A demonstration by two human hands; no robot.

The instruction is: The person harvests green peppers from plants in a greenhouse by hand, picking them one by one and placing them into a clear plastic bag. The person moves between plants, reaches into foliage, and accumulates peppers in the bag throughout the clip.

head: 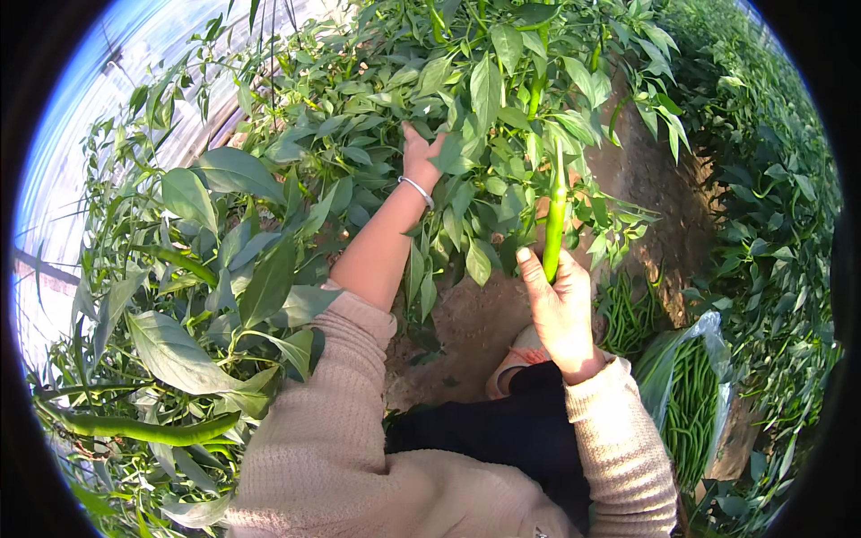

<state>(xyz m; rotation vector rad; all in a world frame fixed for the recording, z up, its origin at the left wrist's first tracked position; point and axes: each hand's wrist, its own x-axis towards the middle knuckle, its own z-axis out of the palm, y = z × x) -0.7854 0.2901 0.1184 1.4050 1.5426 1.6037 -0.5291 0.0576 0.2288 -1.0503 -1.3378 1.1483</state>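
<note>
My right hand (pixel 562 309) grips the lower end of a long green chili pepper (pixel 556 215) between thumb and fingers. The pepper points upward, its thin pale end against the leaves; whether it is still joined to the plant cannot be seen. My left hand (pixel 422 158), with a pale bangle (pixel 417 191) at the wrist, reaches into the pepper plant (pixel 484 87). Leaves cover part of its fingers, so anything held there is hidden.
At right, a clear plastic bag (pixel 723 376) stands full of slender green peppers (pixel 689 403), with more peppers (pixel 625 313) heaped behind it. A large curved pepper (pixel 144 429) hangs at lower left. Bare soil (pixel 477 323) lies between the plants, and plastic sheeting (pixel 148 74) rises at left.
</note>
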